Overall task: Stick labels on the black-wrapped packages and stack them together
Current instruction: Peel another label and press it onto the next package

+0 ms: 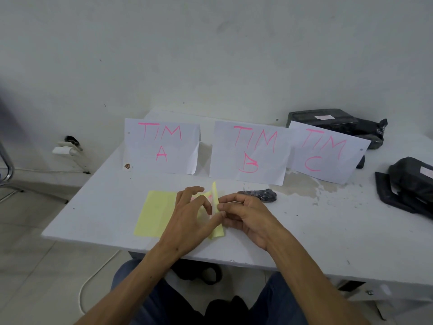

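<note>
A yellow label sheet (pixel 155 212) lies flat on the white table (pixel 112 195) in front of me. My left hand (pixel 189 219) rests on the sheet, thumb and fingers pinching its lifted right edge. My right hand (pixel 246 216) pinches a yellow label strip (pixel 214 193) that stands up from that edge, pink marks showing on it. A small black-wrapped package (pixel 260 195) lies just behind my right hand. Larger black-wrapped packages sit at the back right (pixel 339 124) and at the right edge (pixel 410 184), each showing a pale label.
Three white paper signs stand across the table: "TIM A" (pixel 161 146), "TIM B" (pixel 250 152), "TIM C" (pixel 325 152). The wall rises right behind them. A white cable (pixel 93 275) runs over the tiled floor at the left, and a chair leg shows at the far left.
</note>
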